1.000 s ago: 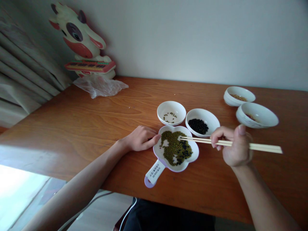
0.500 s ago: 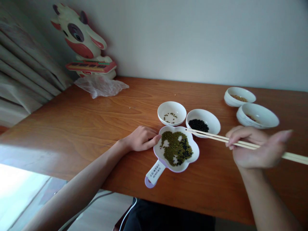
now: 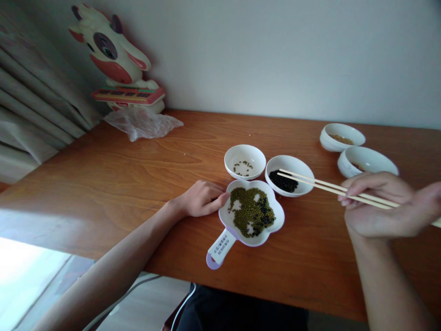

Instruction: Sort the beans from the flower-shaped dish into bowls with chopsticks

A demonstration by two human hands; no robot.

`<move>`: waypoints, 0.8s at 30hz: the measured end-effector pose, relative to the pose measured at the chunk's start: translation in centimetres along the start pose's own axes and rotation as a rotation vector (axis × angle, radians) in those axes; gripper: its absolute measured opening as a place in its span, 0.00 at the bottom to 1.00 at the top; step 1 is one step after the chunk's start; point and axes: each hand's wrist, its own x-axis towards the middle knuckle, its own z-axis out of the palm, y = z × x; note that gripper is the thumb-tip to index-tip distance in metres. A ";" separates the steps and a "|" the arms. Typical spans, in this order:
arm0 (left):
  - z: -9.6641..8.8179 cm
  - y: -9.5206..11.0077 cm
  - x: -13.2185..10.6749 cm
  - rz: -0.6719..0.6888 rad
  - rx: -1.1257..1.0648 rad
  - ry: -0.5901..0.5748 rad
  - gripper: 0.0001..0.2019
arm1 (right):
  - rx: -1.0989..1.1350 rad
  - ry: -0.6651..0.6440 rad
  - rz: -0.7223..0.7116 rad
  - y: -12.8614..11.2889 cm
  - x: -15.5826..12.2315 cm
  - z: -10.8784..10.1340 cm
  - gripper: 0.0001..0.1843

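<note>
While the left hand (image 3: 206,200) lies on the wooden table (image 3: 186,174) at nine o'clock from the flower-shaped dish (image 3: 279,209), its thumb touches the rim; whether the fingers grip anything cannot be told. At three o'clock, well apart from the dish, the right hand (image 3: 381,207) is closed on a pair of chopsticks (image 3: 324,183), whose tips stand slightly apart over the bowl of black beans (image 3: 296,164). That bowl sits just beside the dish at about one o'clock. Green beans (image 3: 246,207) cover much of the dish, with dark ones (image 3: 267,214) mixed in toward four o'clock, and its labelled handle (image 3: 222,248) points to between seven and eight. At twelve stands a white bowl (image 3: 257,161) holding a few scattered green beans. Farther off, toward two o'clock, are two more white bowls (image 3: 329,142), the nearer partly hidden by the right hand. Toward ten or eleven, a toy cow (image 3: 113,69) stands behind a crumpled plastic bag (image 3: 148,124).
</note>
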 end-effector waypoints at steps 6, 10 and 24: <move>-0.1 0.1 0.1 0.005 -0.001 -0.010 0.26 | 0.179 -0.423 0.285 -0.3 0.3 0.5 0.40; 0.0 0.1 0.0 -0.007 0.007 -0.021 0.25 | 0.124 -0.703 0.447 -0.1 -0.8 1.3 0.43; -0.2 0.2 0.1 -0.007 -0.019 -0.017 0.25 | 0.099 -0.846 0.475 0.2 -1.5 1.8 0.45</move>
